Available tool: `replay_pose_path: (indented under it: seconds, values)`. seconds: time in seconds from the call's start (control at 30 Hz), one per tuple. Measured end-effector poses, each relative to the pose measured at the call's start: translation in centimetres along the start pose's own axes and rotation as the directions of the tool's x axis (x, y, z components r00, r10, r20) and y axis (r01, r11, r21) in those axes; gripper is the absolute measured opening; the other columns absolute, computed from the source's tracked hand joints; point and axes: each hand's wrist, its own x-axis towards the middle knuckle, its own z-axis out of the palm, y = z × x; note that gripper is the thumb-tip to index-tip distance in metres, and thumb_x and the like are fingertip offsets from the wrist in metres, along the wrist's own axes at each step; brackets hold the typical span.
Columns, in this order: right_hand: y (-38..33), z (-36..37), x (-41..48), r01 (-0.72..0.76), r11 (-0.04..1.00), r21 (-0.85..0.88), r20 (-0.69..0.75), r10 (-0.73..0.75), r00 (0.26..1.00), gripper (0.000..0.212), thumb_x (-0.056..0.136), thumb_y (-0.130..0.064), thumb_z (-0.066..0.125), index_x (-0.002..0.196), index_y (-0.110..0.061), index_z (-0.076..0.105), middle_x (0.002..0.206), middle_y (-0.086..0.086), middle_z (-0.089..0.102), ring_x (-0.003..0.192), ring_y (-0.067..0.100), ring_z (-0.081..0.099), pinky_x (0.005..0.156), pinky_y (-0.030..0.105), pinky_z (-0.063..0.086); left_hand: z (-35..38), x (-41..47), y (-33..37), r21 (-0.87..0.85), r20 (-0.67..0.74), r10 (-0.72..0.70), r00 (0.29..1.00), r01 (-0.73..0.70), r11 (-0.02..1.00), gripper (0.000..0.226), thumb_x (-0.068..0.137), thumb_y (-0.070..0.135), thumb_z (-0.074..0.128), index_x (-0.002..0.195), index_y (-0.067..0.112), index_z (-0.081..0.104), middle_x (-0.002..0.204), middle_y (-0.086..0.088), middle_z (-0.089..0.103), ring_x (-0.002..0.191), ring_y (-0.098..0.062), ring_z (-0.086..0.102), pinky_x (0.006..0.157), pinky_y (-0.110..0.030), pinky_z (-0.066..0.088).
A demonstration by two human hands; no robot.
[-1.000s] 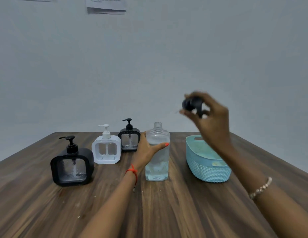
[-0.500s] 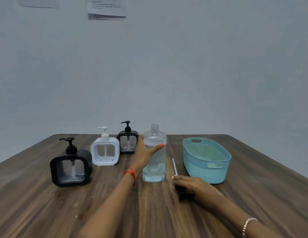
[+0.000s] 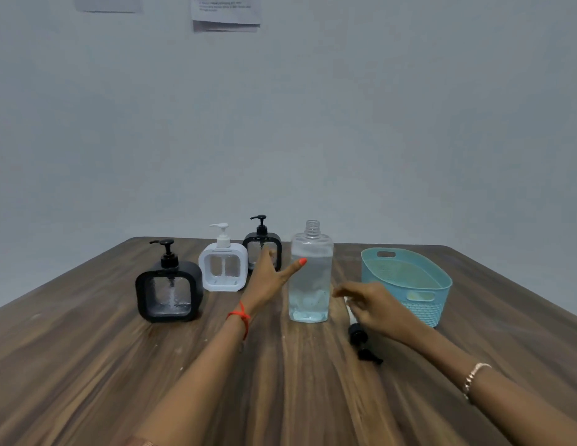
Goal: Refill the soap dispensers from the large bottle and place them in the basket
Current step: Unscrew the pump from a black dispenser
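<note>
The large clear bottle (image 3: 310, 284) stands uncapped in the middle of the table, partly full of clear liquid. My left hand (image 3: 268, 280) is at its left side, fingers spread, with only the thumb tip against the bottle. The bottle's black pump cap (image 3: 358, 337) lies on the table to the right of the bottle, its white tube pointing away. My right hand (image 3: 372, 305) hovers just over the cap, fingers apart and empty. On the left stand three dispensers with their pumps on: a large black one (image 3: 169, 291), a white one (image 3: 223, 266) and a small black one (image 3: 262, 244). The teal basket (image 3: 409, 286) on the right is empty.
The wooden table (image 3: 87, 365) ends at a far edge (image 3: 393, 245) close behind the dispensers and basket, with a plain wall beyond. Papers (image 3: 226, 11) hang on the wall high up. Both my forearms reach in from the bottom edge.
My right hand brought the pump cap down from above the basket, laid it on the table and let go. My left hand loosened from the bottle and its fingers came off it.
</note>
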Motion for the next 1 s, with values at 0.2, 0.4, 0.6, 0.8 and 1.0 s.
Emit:
replay_pose_path:
  seconds: [0.2,0.4,0.6,0.8,1.0]
  values:
    - [-7.6,2.8,5.2,0.103,0.984,0.147,-0.02,-0.101,0.995,0.022,0.084,-0.001,0.058,0.104,-0.006,0.065,0.094,0.0,0.069,0.084,0.0,0.062,0.073,0.015,0.05,-5.2,-2.0,1.9,0.061,-0.265,0.205,0.942,-0.196,0.979,0.056,0.082,0.03,0.069,0.13,0.015,0.044,0.127,0.007,0.049,0.118,-0.005,0.044,0.094,-0.015,0.031]
    - [-12.3,8.1,11.0,-0.039,0.963,0.268,0.04,0.029,0.999,0.035,0.085,-0.025,0.064,0.115,-0.008,0.055,0.098,0.01,0.066,0.087,0.018,0.064,0.082,0.031,0.051,-11.2,-3.5,0.0,0.222,-0.475,0.348,0.808,-0.272,0.936,0.051,0.081,0.025,0.071,0.123,0.015,0.045,0.121,0.007,0.044,0.115,-0.008,0.043,0.09,-0.001,0.029]
    - [-14.0,12.6,15.2,-0.171,0.945,0.277,0.125,0.141,0.982,0.051,0.089,-0.031,0.059,0.13,-0.004,0.045,0.13,0.011,0.051,0.115,0.02,0.049,0.091,0.026,0.04,-15.3,-3.3,-5.3,0.233,-0.609,0.096,0.787,0.062,0.97,0.081,0.074,0.042,0.073,0.137,0.012,0.032,0.142,-0.006,0.033,0.136,-0.023,0.029,0.115,-0.051,0.018]
    - [-14.1,15.7,18.0,-0.285,0.88,0.381,0.211,0.217,0.953,0.064,0.087,-0.027,0.064,0.139,-0.006,0.033,0.143,0.009,0.039,0.13,0.023,0.038,0.091,0.022,0.031,-18.1,-2.0,-9.6,0.071,-0.448,-0.202,0.871,0.26,0.963,0.11,0.065,0.054,0.074,0.147,0.011,0.016,0.154,-0.009,0.022,0.14,-0.026,0.027,0.114,-0.048,0.024]
    - [-13.8,16.9,18.9,-0.338,0.803,0.49,0.256,0.238,0.937,0.045,0.086,-0.02,0.065,0.125,-0.006,0.048,0.111,0.005,0.055,0.102,0.016,0.05,0.085,0.025,0.041,-19.3,-1.1,-10.8,-0.042,-0.346,-0.25,0.904,0.252,0.967,0.077,0.073,0.022,0.077,0.136,0.004,0.038,0.131,-0.013,0.054,0.118,-0.026,0.053,0.103,-0.038,0.042]
